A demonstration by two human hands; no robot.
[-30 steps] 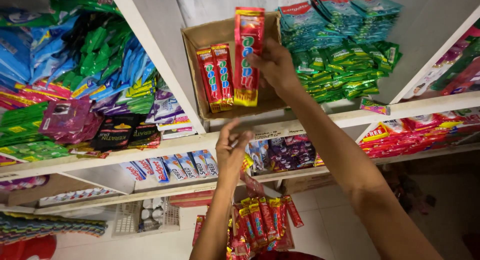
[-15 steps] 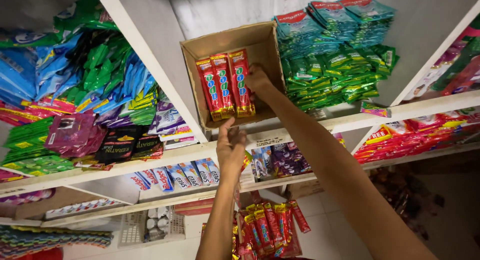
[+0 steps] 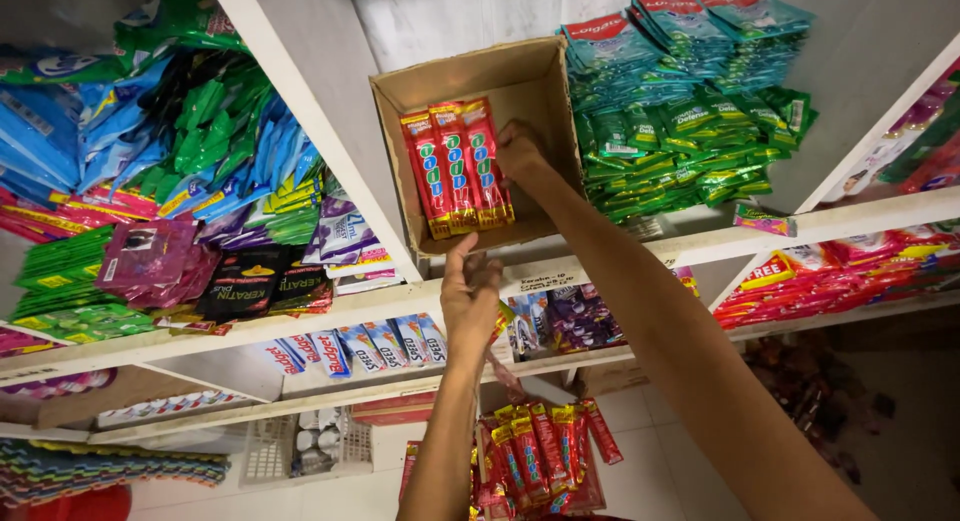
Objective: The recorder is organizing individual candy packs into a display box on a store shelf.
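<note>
A brown cardboard box [image 3: 540, 86] stands open on the white shelf [image 3: 700, 243]. Three long red packets [image 3: 457, 166] lie side by side inside it. My right hand [image 3: 518, 149] reaches into the box and presses against the rightmost packet. My left hand [image 3: 471, 299] rests on the box's front lower edge, fingers up against the cardboard. Lower down, a bunch of several more red packets [image 3: 540, 459] hangs by my left forearm.
Green and teal sachet stacks [image 3: 690, 131] fill the shelf right of the box. Blue, green and purple sachets [image 3: 200, 171] crowd the left compartment. Red packets [image 3: 840, 271] lie on the lower right shelf. A white basket [image 3: 300, 446] sits below.
My right hand carried a red packet down into the box and laid it beside the other two. The left hand stayed at the box's front edge.
</note>
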